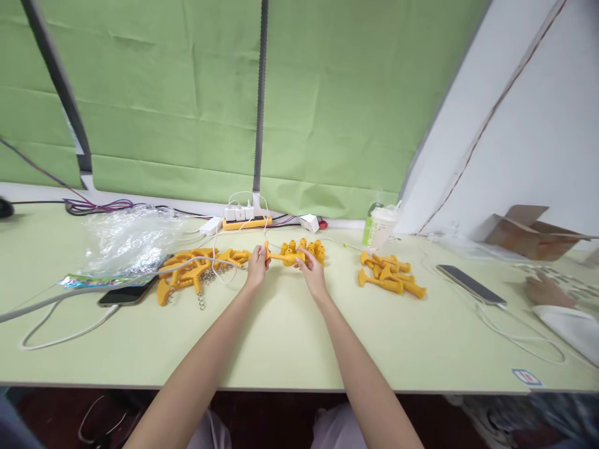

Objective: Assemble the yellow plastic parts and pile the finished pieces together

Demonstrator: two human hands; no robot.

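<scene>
My left hand (258, 265) is closed on the T-shaped handle of a yellow corkscrew (276, 256). At its other end, my right hand (311, 269) pinches a yellow sleeve (294, 257), which lines up with the corkscrew. I cannot tell how far one sits inside the other, and no metal spiral shows between them. Just behind my hands stands a cluster of yellow sleeves (320, 251). Left of my left hand lies a pile of yellow corkscrews (194, 272) with bare metal spirals. Several sleeved corkscrews (386, 274) are heaped to the right.
A phone (131, 293) and clear plastic bags (131, 240) lie left, crossed by white cables. Behind are a power strip (248, 222) and a drink cup (384, 226). Another phone (470, 284), a cardboard box (533, 232) and another person's hand (547, 290) are at right.
</scene>
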